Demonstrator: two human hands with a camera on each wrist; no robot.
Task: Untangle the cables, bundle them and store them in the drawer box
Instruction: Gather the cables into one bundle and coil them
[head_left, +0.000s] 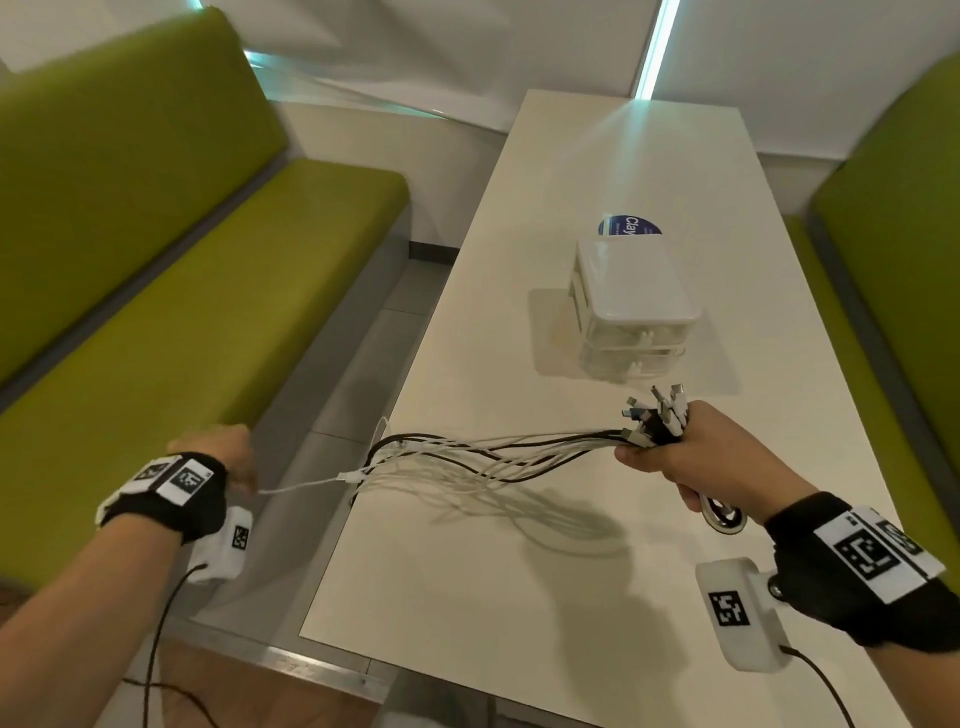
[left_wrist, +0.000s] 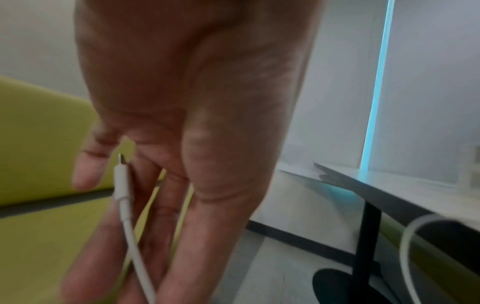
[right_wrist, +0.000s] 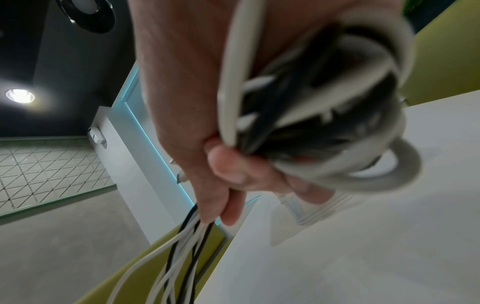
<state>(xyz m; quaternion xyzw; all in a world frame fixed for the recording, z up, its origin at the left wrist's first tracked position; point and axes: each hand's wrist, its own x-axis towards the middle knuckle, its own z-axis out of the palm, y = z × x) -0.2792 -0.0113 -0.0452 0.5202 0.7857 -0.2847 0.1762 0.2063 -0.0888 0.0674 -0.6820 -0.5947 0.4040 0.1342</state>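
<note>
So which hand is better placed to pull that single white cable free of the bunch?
Probably the left hand: it already holds the white cable by its end, out over the bench, while the right hand grips the bundle.

Black and white cables (head_left: 483, 454), white drawer box (head_left: 634, 306), green bench (head_left: 197, 312).

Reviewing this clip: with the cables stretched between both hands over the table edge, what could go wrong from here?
1. The left hand holds only one white cable near its plug, with loose-looking fingers; a pull may slip it free.
2. The right hand has its grip on a crowded bunch of cable ends; tension could drag one out.
3. The slack strands cross each other and droop past the table edge, so pulling may tighten a tangle.
</note>
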